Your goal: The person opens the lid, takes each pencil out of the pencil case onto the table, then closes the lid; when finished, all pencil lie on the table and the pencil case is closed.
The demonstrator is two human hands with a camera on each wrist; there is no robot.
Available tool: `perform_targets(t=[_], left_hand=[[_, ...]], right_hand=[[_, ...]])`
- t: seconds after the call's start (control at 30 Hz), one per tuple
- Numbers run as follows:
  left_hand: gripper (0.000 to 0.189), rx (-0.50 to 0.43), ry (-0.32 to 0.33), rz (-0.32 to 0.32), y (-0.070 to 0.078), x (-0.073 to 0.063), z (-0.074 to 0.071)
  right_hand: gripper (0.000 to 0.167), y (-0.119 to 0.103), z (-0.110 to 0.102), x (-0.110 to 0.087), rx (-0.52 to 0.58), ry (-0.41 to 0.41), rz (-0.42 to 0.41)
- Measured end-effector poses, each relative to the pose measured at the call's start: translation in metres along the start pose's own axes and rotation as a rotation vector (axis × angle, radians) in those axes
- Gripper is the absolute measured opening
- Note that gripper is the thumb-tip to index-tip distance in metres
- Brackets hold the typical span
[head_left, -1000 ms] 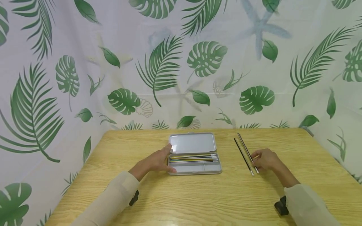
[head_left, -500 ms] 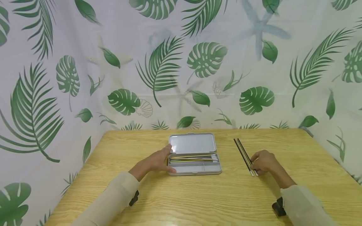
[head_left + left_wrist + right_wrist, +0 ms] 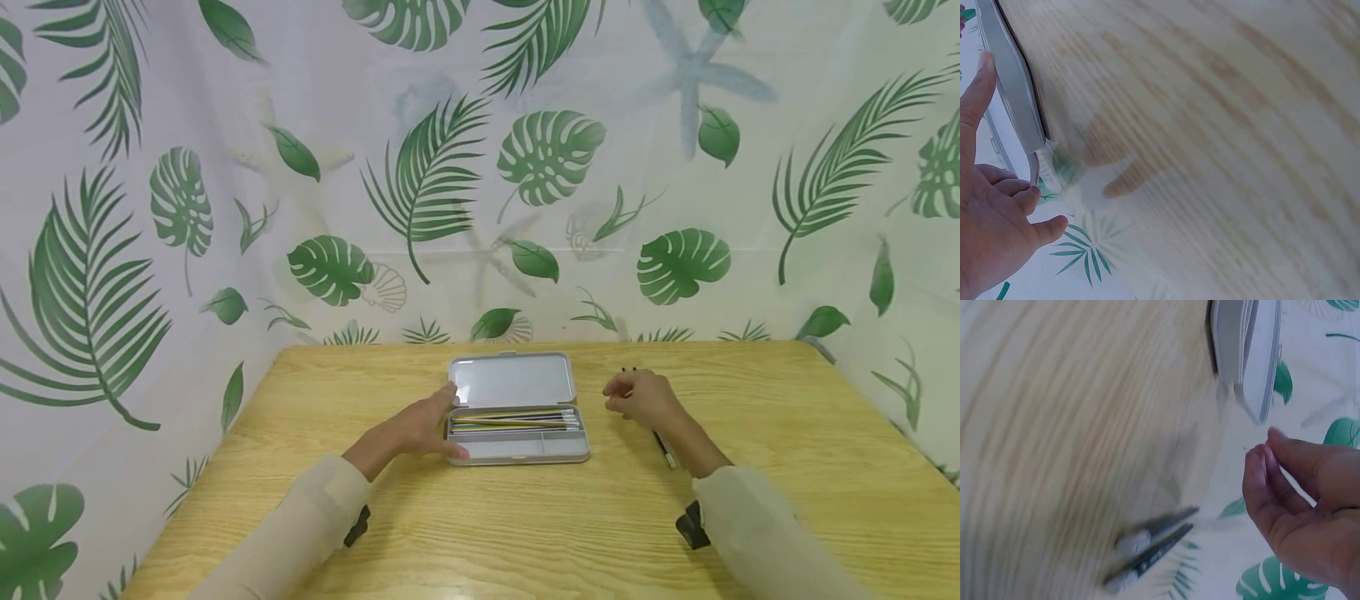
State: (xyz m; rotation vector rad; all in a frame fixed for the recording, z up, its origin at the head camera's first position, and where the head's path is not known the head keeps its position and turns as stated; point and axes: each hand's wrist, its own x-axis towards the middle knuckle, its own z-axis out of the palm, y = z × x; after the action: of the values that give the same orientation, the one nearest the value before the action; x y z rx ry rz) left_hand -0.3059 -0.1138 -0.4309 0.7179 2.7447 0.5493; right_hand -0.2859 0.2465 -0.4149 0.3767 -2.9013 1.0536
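An open grey metal pencil case (image 3: 517,408) was seen lying near the middle of the light wooden table (image 3: 525,533), closer to the far edge than to the near one, its flat lid (image 3: 513,379) folded back toward the far edge. Several thin pencils (image 3: 513,419), yellow and dark among them, were laid lengthwise in its rear compartment, while the front compartments appeared bare.

The left hand (image 3: 408,429) was rested against the left end of the case, its fingers kept nearly straight and relaxed, with the thumb along the near left corner; nothing was gripped by it. In the left wrist view the thumb (image 3: 975,87) was seen touching the grey rim.

The right hand (image 3: 637,398) was held just to the right of the case, above the table. Its fingers were loosely curled, and a thin pale stick (image 3: 1294,487) seemed to be pinched between fingers and thumb in the right wrist view, though this could not be told for certain. Two dark slender pencils (image 3: 663,448) were lying side by side on the table under and behind that hand, their ends showing past the wrist.

A leaf-printed white cloth (image 3: 187,125) was hung behind and beside the table.
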Motion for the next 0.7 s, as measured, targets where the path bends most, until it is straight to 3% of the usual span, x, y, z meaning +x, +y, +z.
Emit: perform_targets(t=[0.13,0.37,0.53,0.7], left_hand=[[0.117,-0.003,0.001,0.008,-0.001,-0.001,0.0],[0.117,-0.004,-0.003,0.003,-0.002,-0.001,0.0],[0.116,-0.005,-0.01,0.01,-0.002,-0.002,-0.001],[0.115,0.042,-0.01,0.02,-0.002,-0.001,0.0]], right_hand=[[0.016,-0.012,0.019,0.015,-0.004,-0.015,-0.06],[0.016,-0.031,0.044,0.028,0.051,-0.056,-0.054],[0.013,-0.039,0.054,0.03,0.006,-0.128,-0.057],[0.013,-0.043,0.06,0.031,-0.036,-0.151,-0.065]])
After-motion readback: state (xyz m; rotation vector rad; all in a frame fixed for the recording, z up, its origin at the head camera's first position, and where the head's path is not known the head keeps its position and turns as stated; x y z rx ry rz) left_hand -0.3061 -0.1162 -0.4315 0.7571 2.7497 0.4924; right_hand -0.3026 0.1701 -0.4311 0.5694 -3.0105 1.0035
